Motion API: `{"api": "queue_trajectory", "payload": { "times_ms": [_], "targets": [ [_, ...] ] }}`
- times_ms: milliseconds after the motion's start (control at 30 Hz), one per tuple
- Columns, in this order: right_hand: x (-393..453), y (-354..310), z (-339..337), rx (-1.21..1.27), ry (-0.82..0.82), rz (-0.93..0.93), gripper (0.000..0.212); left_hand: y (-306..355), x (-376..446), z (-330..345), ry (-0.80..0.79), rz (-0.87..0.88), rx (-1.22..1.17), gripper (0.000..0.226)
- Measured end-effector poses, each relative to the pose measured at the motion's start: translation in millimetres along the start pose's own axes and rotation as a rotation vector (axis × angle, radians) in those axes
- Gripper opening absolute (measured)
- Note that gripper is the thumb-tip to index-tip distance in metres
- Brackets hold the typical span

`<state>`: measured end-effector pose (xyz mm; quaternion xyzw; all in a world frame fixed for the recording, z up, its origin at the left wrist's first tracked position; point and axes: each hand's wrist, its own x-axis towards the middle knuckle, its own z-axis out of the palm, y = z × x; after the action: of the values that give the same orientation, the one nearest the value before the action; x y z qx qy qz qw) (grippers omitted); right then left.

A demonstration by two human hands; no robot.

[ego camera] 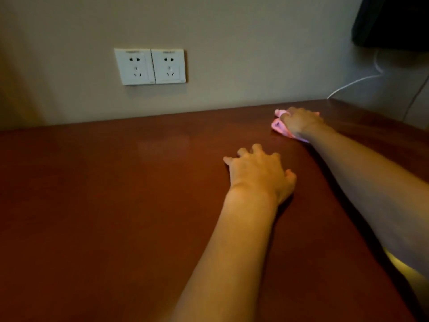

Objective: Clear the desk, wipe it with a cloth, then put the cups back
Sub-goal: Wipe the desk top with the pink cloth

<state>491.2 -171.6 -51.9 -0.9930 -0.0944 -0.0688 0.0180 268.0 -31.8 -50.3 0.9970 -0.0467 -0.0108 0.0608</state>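
The reddish-brown wooden desk (pixel 104 194) fills the lower view. My right hand (pixel 300 122) reaches to the far right of the desk near the wall and presses down on a crumpled pink cloth (pixel 279 125), gripping it. My left hand (pixel 260 170) rests on the desk's middle with its fingers spread and nothing in it. No cups are in view.
Two white wall sockets (pixel 150 66) sit on the beige wall above the desk's back edge. A thin white cable (pixel 355 82) runs down to the desk's far right corner. A dark object (pixel 394 22) hangs at the top right. The desk's right edge (pixel 394 263) runs beside my right forearm.
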Motion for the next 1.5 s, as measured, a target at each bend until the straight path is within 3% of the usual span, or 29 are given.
{"api": "queue_trajectory", "payload": {
  "times_ms": [67, 333, 633, 800, 933, 1000, 1233, 1500],
  "targets": [
    [-11, 4, -4, 0.041, -0.007, -0.015, 0.063, 1, -1, 2, 0.013, 0.004, -0.003, 0.057],
    [-105, 17, -3, 0.159, 0.035, -0.084, 0.049, -1, -10, 11, 0.072, -0.019, -0.014, 0.059],
    [-258, 13, -9, 0.304, 0.098, -0.173, 0.07, -5, -17, 14, 0.097, -0.05, -0.013, 0.06],
    [-307, 18, -17, 0.345, 0.072, -0.269, 0.066, -8, -15, 15, 0.103, -0.04, -0.025, 0.059],
    [-277, 14, -24, 0.349, 0.115, -0.284, 0.039, -8, -14, 12, 0.113, -0.04, -0.037, 0.058],
    [-248, 11, -24, 0.353, 0.109, -0.265, 0.036, -7, -13, 10, 0.118, -0.041, -0.033, 0.057],
    [-103, -12, -3, 0.311, 0.092, -0.005, 0.05, 3, -8, 16, 0.122, -0.066, 0.012, 0.056],
    [-19, -33, 0, 0.172, 0.091, -0.021, 0.046, 7, -6, 16, 0.146, -0.087, 0.049, 0.053]
  ]
}}
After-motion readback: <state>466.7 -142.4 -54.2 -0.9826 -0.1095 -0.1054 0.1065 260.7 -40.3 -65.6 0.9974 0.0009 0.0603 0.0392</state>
